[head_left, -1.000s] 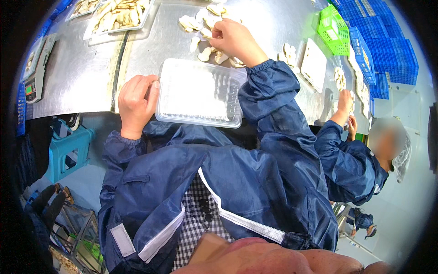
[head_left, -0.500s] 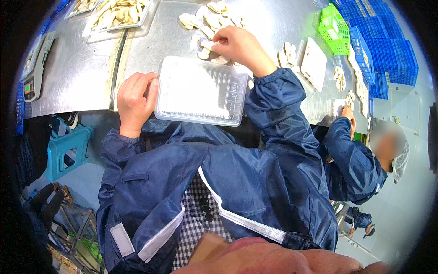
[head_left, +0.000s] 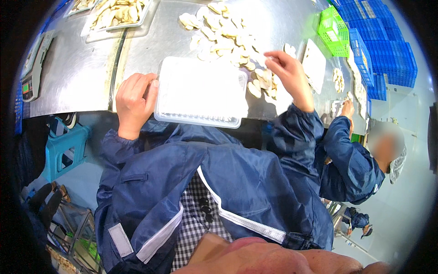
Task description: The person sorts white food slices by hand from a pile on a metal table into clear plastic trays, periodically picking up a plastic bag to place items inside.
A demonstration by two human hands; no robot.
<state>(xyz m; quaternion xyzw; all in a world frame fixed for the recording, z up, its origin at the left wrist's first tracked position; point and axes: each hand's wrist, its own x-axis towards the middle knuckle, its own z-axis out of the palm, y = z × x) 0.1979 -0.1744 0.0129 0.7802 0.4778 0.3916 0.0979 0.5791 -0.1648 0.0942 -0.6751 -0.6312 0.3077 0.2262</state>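
Note:
A clear plastic tray (head_left: 200, 91) lies at the near edge of the metal table, washed out by glare, its inside holding nothing I can make out. My left hand (head_left: 136, 100) rests by its left side, fingers curled and thumb against or close to the rim; the fingers' undersides are hidden. To the right of the tray, my right hand (head_left: 291, 75) hovers over the table with fingers apart and nothing in them. Just left of it sits a small cluster of pale mushroom slices (head_left: 263, 83). A larger spread of mushroom slices (head_left: 223, 32) covers the table beyond the tray.
A filled tray of mushroom slices (head_left: 119, 13) stands far left, with a scale (head_left: 34, 68) at the left edge. On the right are a white tray (head_left: 313, 66), a green basket (head_left: 334, 31), stacked blue crates (head_left: 388, 50) and a co-worker's sleeve (head_left: 349, 160).
My right hand has moved right and nearer from the mushroom pile, its fingers now spread. The cluster right of the tray is now uncovered. My left hand and the tray have stayed put.

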